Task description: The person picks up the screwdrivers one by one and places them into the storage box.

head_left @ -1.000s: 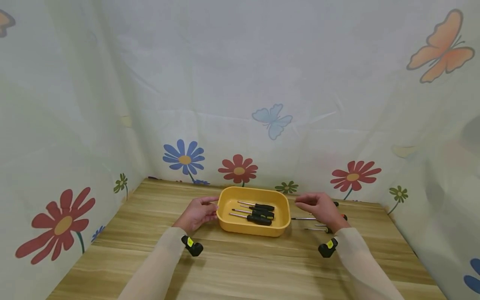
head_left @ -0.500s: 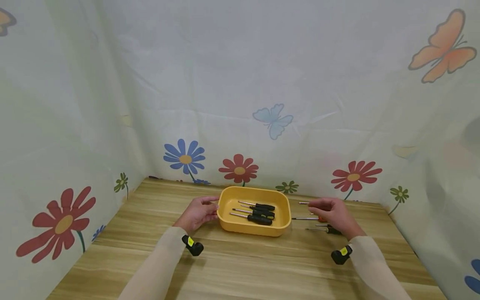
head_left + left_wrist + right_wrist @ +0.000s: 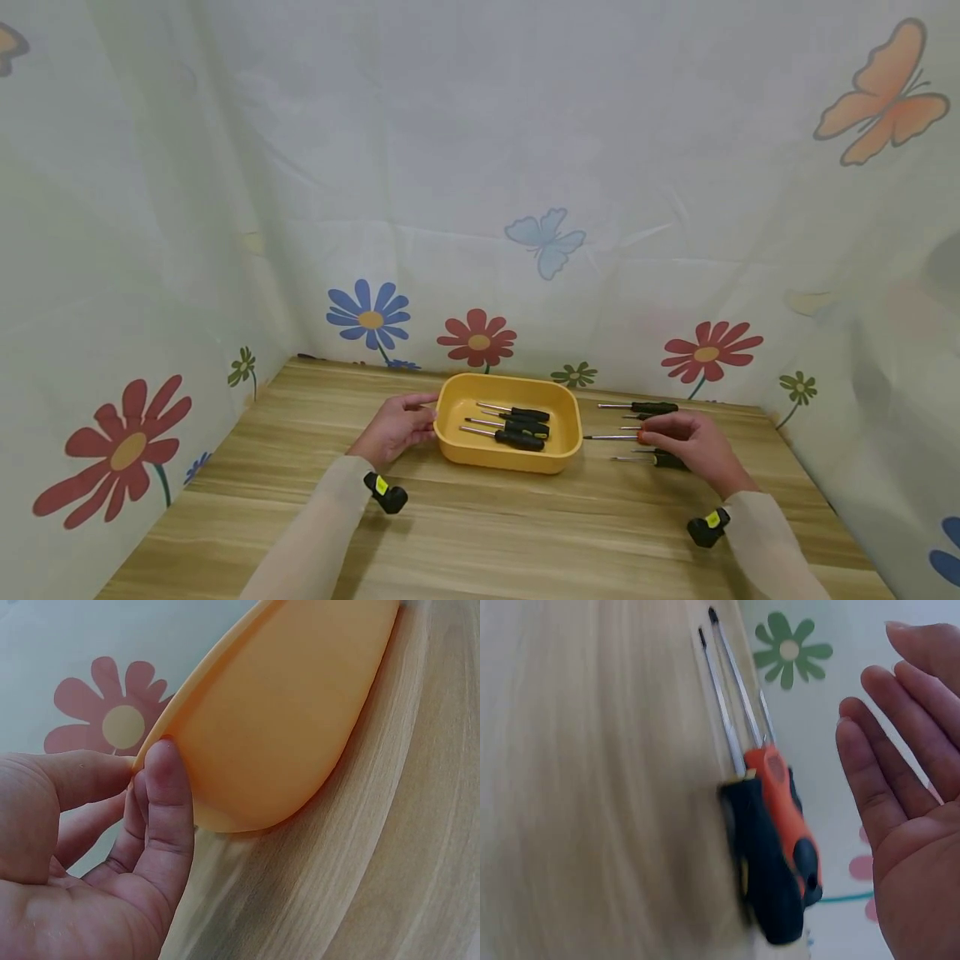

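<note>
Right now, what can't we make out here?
Head: orange screwdriver, handle mostly behind the right hand.
Head: yellow marking on a black screwdriver, too small.
Left wrist: yellow tray, contents behind its wall, far end past the top edge.
Right wrist: rest of the right hand, past the right edge.

Both arms (image 3: 318, 533) reach forward. The left hand (image 3: 396, 427) pinches with its fingertips (image 3: 166, 769); the right hand (image 3: 693, 444) hovers, its fingers (image 3: 866, 769) nearly straight.

In the head view, the right hand (image 3: 692, 446) hides most of the handle of the orange screwdriver (image 3: 613, 437). In the left wrist view, the top edge crops the yellow box (image 3: 277, 712), its interior concealed; the right wrist view is blurred.
</note>
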{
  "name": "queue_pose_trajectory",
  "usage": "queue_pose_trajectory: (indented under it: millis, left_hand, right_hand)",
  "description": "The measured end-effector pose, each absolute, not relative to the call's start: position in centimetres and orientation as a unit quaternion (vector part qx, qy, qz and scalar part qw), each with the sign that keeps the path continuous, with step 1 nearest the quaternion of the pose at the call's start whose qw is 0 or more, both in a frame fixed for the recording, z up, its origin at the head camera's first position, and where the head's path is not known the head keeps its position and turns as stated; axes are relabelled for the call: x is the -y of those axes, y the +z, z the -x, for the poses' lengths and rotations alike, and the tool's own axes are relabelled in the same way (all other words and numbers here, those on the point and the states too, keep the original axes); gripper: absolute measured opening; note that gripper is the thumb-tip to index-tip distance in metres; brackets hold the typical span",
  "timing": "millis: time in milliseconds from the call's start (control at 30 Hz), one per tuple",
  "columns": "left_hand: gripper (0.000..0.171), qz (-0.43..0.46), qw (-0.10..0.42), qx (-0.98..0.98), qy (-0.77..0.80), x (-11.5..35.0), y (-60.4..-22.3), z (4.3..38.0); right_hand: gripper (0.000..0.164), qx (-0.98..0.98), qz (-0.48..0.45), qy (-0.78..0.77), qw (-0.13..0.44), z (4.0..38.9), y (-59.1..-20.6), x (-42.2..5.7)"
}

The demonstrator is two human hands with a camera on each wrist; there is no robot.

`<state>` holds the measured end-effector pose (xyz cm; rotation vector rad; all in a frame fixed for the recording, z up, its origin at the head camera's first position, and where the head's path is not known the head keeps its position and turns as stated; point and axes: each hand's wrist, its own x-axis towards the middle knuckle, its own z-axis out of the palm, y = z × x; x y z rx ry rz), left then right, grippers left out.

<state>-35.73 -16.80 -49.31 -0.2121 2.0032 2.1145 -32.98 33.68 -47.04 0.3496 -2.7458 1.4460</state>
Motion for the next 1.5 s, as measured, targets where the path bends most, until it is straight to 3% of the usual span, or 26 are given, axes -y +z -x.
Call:
queue_pose_trajectory:
  millis: [267,900,1500]
  left_hand:
    - [0.042,0.075,0.114,-0.685,0.715,16.7,-49.1,35.7]
    - [0.043,0.075,0.117,-0.686,0.714,16.9,-49.3,35.8]
    - [0.043,0.077,0.113,-0.684,0.716,16.7,-49.0,35.7]
  right_hand:
    - [0.047,0.891,-0.066,0.448,0.038,32.4,-48.3,-36.3]
    - [0.048,0.892,-0.05,0.445,0.063,31.8,-49.8,-39.7]
    - [0.041,0.899,-0.068,0.43,0.051,32.3,-50.4,-41.1]
